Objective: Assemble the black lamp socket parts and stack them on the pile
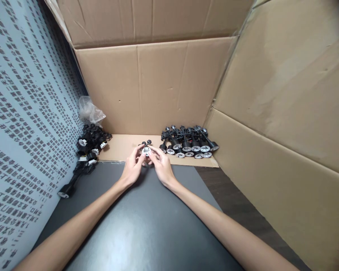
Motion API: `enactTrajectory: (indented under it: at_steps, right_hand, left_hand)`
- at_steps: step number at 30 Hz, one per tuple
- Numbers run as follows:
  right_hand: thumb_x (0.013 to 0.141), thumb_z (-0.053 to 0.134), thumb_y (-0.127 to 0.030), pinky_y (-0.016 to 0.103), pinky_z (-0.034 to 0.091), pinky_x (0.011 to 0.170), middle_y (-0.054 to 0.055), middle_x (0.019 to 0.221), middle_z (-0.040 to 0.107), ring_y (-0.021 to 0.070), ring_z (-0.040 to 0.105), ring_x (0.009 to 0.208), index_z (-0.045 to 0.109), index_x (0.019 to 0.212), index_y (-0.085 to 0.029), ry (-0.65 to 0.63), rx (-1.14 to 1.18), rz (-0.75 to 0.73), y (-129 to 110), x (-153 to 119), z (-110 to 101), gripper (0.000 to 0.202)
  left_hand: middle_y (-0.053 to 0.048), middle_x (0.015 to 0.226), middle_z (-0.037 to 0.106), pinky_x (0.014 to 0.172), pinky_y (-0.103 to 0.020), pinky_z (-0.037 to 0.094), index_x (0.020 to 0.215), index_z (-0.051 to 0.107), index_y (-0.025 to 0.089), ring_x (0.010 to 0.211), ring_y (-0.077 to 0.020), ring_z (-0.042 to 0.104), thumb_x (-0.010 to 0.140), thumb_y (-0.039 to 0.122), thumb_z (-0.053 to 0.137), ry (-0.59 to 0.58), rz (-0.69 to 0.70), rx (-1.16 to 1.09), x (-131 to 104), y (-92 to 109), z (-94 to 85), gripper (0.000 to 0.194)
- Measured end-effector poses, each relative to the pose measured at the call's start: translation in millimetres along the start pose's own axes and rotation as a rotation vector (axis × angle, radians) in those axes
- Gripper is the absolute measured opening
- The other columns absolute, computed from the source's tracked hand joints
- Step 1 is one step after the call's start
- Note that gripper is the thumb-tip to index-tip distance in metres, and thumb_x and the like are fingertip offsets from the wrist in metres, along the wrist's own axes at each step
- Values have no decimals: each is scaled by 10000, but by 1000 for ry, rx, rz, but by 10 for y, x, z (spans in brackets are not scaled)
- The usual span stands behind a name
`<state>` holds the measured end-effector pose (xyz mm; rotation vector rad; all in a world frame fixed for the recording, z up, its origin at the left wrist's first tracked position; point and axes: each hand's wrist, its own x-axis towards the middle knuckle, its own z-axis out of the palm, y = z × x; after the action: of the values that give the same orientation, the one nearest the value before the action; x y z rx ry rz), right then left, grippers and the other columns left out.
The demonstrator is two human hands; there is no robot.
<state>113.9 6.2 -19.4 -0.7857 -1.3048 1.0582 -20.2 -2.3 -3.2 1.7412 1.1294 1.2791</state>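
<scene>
one round white-faced part (146,151), pinched by left grip (133,165) and right grip (162,165), creased cardboard (164,86) behind

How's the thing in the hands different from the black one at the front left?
The held part is pinched between the left hand and right hand; the front-left part lies on the dark surface, touched by neither. The held part turns its white face toward the camera; the front-left part shows mostly its black side. Both have a round end.

Round white-faced black part (146,151) between 2 hands (132,168)
</scene>
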Motion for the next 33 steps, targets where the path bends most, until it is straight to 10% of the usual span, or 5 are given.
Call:
enactTrajectory:
  at_steps: [33]
  right_hand:
    - [864, 597, -486, 241, 518, 579, 15, 854, 586, 134, 608, 722, 541, 1003, -197, -25, -16, -11, -11, -39, -5, 325]
  left_hand:
    - [-67, 961, 720, 691, -299, 546, 1094, 622, 172, 712, -171, 681, 940, 470, 472, 58, 52, 182, -33, 80, -6, 368]
